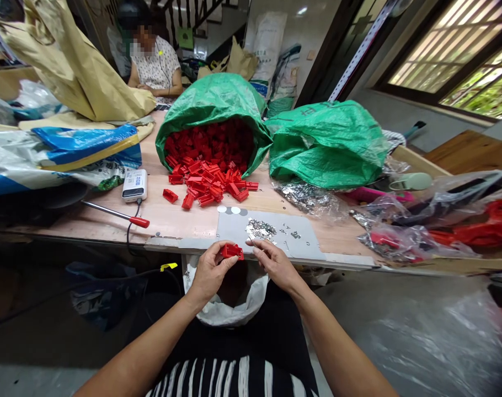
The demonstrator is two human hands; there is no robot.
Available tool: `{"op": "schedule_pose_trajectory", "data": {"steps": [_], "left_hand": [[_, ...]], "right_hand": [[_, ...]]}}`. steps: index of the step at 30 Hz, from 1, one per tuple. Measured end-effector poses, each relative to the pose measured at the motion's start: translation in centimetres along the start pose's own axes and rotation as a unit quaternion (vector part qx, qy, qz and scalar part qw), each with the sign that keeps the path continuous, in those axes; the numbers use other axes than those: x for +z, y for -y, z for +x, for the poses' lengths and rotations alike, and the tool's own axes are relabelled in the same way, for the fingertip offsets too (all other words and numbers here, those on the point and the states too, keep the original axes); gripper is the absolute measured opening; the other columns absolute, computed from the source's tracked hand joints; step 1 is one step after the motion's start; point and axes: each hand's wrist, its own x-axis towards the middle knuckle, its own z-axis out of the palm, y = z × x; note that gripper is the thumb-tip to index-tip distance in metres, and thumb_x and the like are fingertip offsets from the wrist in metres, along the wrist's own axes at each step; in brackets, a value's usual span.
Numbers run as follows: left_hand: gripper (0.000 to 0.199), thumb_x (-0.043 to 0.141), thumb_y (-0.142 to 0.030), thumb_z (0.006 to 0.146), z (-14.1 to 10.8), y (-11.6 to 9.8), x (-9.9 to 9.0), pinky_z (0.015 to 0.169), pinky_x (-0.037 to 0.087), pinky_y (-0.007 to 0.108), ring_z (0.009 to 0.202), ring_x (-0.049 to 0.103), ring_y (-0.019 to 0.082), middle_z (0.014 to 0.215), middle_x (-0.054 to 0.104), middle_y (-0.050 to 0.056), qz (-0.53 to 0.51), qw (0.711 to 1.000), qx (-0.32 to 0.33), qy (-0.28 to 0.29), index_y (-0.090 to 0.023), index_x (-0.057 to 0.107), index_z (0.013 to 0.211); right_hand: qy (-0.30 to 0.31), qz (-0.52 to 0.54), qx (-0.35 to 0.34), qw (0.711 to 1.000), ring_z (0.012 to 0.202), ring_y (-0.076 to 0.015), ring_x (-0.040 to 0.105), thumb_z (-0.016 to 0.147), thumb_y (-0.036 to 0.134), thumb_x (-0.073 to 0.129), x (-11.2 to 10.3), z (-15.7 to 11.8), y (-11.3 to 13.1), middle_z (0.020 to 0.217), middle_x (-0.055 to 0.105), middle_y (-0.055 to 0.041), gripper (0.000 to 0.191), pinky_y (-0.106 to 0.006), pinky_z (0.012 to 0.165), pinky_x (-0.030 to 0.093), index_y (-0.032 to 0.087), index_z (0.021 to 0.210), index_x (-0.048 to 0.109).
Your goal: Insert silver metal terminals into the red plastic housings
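Observation:
Between the thumb and fingers of my left hand (213, 271) is a small red plastic housing (231, 252), held over the table's front edge. My right hand (274, 263) is close beside it on the right, thumb and fingers pinched together; whatever they hold is too small to name. Just beyond the hands, a pile of small shiny metal pieces (261, 229) lies on a grey mat (304, 226). Farther back, many more red housings (207, 179) spill out of a green woven sack (218, 91). A white sack (234, 315) hangs open below my hands.
A second green sack (325, 146) and a plastic bag of metal parts (309, 197) stand at right. A white power bank (134, 184) and a red-tipped rod (116, 214) lie at left. Clear plastic bags (433, 240) crowd the right edge. Across the table sits another person (158, 69).

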Motion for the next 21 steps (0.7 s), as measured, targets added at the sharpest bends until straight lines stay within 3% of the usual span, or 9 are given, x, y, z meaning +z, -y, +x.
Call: {"op": "schedule_pose_trajectory", "data": {"steps": [2, 7, 12, 21], "left_hand": [[0.021, 0.062, -0.023, 0.079, 0.7, 0.0, -0.5, 0.084, 0.050, 0.032, 0.091, 0.063, 0.018, 0.098, 0.066, 0.005, 0.081, 0.995, 0.051, -0.012, -0.018, 0.062, 0.100], [0.031, 0.058, -0.016, 0.082, 2.1, 0.7, -1.2, 0.090, 0.047, 0.035, 0.101, 0.060, 0.019, 0.107, 0.064, 0.007, 0.212, 0.968, 0.136, 0.009, -0.021, 0.058, 0.113], [0.038, 0.059, -0.015, 0.080, 3.0, 1.4, -1.1, 0.090, 0.049, 0.036, 0.100, 0.061, 0.019, 0.107, 0.064, 0.007, 0.253, 0.955, 0.152, 0.033, -0.021, 0.055, 0.117], [0.039, 0.060, -0.012, 0.078, 3.3, 1.2, -1.1, 0.090, 0.050, 0.035, 0.101, 0.062, 0.019, 0.109, 0.067, 0.006, 0.250, 0.956, 0.143, 0.064, -0.023, 0.059, 0.115]], "right_hand": [[-0.011, -0.055, -0.023, 0.998, 0.062, -0.0117, 0.049, 0.087, 0.038, 0.049, -0.2, 0.3, 0.0, 0.091, 0.058, -0.0040, 0.034, -0.026, 0.057, 0.040, 0.020, 0.111, 0.064], [-0.018, -0.122, -0.046, 0.991, 0.062, -0.0125, 0.050, 0.084, 0.032, 0.054, 0.1, 1.0, 0.3, 0.078, 0.061, 0.0000, 0.024, -0.025, 0.060, 0.040, 0.022, 0.104, 0.062], [0.007, -0.159, -0.065, 0.985, 0.067, -0.0143, 0.054, 0.083, 0.026, 0.054, 0.5, 1.4, 0.6, 0.074, 0.063, 0.0003, 0.013, -0.026, 0.064, 0.040, 0.022, 0.092, 0.063], [0.033, -0.182, -0.107, 0.977, 0.079, -0.0163, 0.057, 0.082, 0.018, 0.055, -0.3, 1.7, 0.5, 0.084, 0.064, -0.0034, 0.013, -0.029, 0.073, 0.043, 0.021, 0.088, 0.066]]}}
